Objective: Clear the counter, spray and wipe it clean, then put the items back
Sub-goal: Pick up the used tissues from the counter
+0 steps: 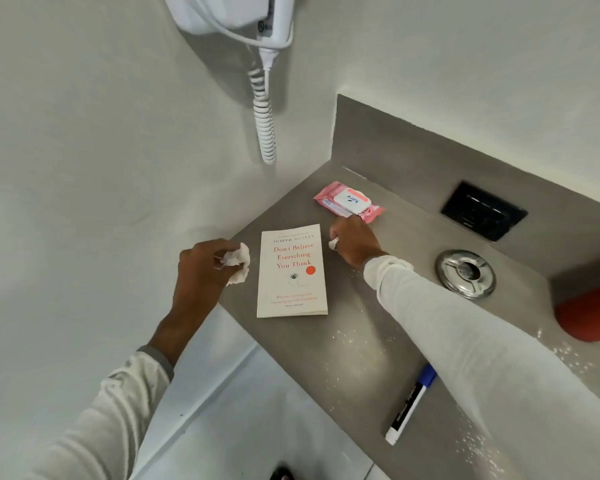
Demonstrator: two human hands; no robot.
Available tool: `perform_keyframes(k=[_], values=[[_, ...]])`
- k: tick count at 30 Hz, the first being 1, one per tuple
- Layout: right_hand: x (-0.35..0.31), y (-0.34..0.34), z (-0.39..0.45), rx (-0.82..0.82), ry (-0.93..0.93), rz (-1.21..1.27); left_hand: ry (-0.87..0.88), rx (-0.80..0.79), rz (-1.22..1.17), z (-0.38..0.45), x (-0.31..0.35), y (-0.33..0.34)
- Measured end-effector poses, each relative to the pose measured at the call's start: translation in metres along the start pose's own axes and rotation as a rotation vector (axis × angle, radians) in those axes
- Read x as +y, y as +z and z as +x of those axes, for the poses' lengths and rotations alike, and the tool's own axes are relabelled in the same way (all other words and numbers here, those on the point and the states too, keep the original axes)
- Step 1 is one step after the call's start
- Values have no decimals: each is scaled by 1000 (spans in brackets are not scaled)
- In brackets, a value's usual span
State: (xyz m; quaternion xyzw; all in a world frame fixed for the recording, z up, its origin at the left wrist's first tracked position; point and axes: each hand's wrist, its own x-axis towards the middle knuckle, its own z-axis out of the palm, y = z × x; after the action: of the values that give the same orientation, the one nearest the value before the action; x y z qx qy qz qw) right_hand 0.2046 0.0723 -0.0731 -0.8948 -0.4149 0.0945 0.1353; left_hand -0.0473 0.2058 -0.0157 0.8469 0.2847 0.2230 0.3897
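The blue-capped marker [410, 405] and book [292, 270] lie on the counter [361, 348]; the left hand [201, 263] clutches a crumpled tissue [238, 263], and the right hand [352, 242], pinching a white scrap, should grip the pink wipes pack [349, 201] squarely.

Soft, even light from above, bright on the pale wall [84, 133], with small glints sparkling off droplets on the counter [361, 358]. Wide-angle bending curves the edges, and the sleeves near the bottom corners go soft and slightly blurred.
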Motion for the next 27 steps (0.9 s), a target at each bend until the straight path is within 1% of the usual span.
perform_keyframes(k=[2,4,6,8,11,14,16,20,22,25,27], values=[[3,-3,-15,31,33,66,-13,-25,-17,-3,7,8],[8,-12,-38,111,67,233,-25,-21,4,-9,17,19],[13,-24,-72,212,98,467,-15,16,-20,-27,37,34],[23,-40,-117,354,82,627,0,28,-69,-56,63,57],[50,-53,-192,474,87,722,32,-37,-152,-111,105,101],[98,-59,-268,540,104,744,62,-63,-193,-176,151,165],[139,-67,-327,587,166,800,62,-104,-213,-219,187,213],[214,-71,-452,671,321,1046,-37,-254,-381,-310,249,287],[243,-55,-521,712,409,1131,-22,-364,-413,-364,268,311],[272,-16,-605,743,562,1222,56,-557,-388,-432,279,335],[292,19,-646,703,692,1249,66,-690,-318,-469,281,359]])
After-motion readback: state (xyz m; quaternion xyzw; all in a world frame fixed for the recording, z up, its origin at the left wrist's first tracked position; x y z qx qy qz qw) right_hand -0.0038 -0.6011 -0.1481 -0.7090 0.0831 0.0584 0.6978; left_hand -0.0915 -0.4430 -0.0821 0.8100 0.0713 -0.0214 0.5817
